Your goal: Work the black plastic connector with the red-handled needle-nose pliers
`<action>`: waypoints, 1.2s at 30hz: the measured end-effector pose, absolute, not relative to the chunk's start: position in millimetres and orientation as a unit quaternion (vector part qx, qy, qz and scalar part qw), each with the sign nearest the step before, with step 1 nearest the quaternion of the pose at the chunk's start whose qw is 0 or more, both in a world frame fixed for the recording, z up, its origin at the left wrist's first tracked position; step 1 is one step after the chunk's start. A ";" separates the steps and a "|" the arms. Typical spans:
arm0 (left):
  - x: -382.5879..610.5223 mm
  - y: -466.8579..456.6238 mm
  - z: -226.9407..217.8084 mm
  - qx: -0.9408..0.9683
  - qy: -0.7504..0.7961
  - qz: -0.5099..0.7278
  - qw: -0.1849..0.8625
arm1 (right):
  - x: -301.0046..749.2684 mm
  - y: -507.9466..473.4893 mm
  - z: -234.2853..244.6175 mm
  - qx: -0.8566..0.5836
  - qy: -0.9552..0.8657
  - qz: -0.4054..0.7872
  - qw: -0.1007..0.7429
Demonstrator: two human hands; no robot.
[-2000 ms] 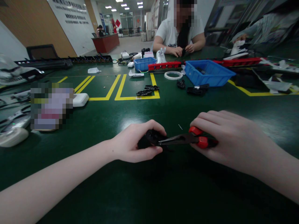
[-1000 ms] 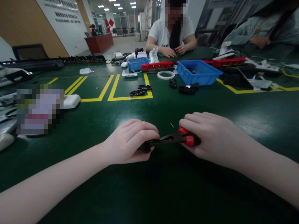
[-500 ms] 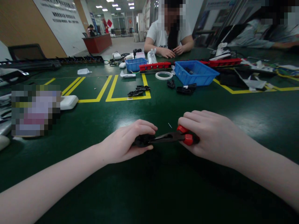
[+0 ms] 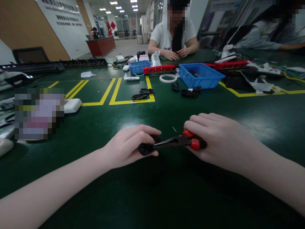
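My left hand [image 4: 134, 144] is closed around a small black part [image 4: 145, 149], gripped between the thumb and fingers; most of it is hidden. My right hand [image 4: 214, 140] wraps the red handles of a pair of needle-nose pliers [image 4: 175, 141], which point left. The tips of the pliers touch the black part at its right side; whether they pinch anything cannot be seen. Just beyond the pliers, a thin silvery pin or wire piece [image 4: 174, 129] lies on the green table [image 4: 119, 197].
Black parts [image 4: 143, 94] lie inside yellow tape lines, with more black parts [image 4: 190, 92] beside a blue bin [image 4: 201, 76]. A white tape roll [image 4: 168, 78] is nearby. A white box [image 4: 72, 105] lies at left. Across the table sits a person [image 4: 172, 41].
The black part has turned in my left hand, showing a rounded end nearer me, and the left fingers have shifted. The pliers stay against it. The whole view has moved slightly.
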State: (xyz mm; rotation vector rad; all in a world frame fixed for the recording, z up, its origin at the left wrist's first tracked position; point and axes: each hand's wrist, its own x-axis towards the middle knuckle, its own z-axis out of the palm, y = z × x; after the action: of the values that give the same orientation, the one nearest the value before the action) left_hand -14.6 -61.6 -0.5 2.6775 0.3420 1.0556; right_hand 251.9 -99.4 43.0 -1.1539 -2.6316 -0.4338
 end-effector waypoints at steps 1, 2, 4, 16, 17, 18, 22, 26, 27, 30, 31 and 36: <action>-14.8 -61.7 -0.8 0.917 0.117 0.361 0.122 | 251.9 -98.8 42.8 -0.392 -0.900 -0.148 0.117; -14.9 -61.8 -1.4 0.918 0.115 0.358 0.124 | 252.0 -98.1 42.6 -0.389 -0.902 -0.148 0.115; -15.1 -62.1 -2.9 0.922 0.109 0.347 0.132 | 252.7 -96.7 42.2 -0.381 -0.906 -0.148 0.110; -11.9 -62.3 -4.6 0.935 0.099 0.273 0.204 | 257.3 -97.1 44.1 -0.365 -0.910 -0.179 0.085; -11.8 -62.3 -4.3 0.936 0.102 0.266 0.205 | 257.1 -97.2 43.7 -0.366 -0.910 -0.178 0.083; -11.7 -62.3 -4.1 0.938 0.103 0.261 0.206 | 256.8 -97.3 43.4 -0.366 -0.910 -0.175 0.080; -12.0 -62.5 -3.8 0.942 0.103 0.243 0.207 | 254.8 -97.6 43.8 -0.373 -0.911 -0.164 0.064; -12.1 -62.0 -3.0 0.946 0.098 0.236 0.199 | 254.0 -97.4 43.8 -0.376 -0.910 -0.164 0.060; -12.0 -61.9 -2.6 0.947 0.099 0.234 0.196 | 254.1 -97.3 43.5 -0.374 -0.910 -0.166 0.062; -11.8 -61.5 -1.9 0.950 0.103 0.230 0.186 | 254.3 -97.0 42.5 -0.367 -0.911 -0.178 0.068; -11.7 -61.4 -2.0 0.950 0.105 0.230 0.183 | 254.4 -97.0 42.4 -0.365 -0.910 -0.185 0.072; -11.6 -61.0 -3.6 0.946 0.123 0.243 0.177 | 255.4 -94.7 41.8 -0.360 -0.904 -0.212 0.092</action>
State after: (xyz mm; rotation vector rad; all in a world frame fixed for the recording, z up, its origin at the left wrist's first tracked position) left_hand -11.6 -61.0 -3.6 2.6776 0.3470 0.6889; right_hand 255.4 -94.7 41.8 -1.0682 -2.6840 -0.6309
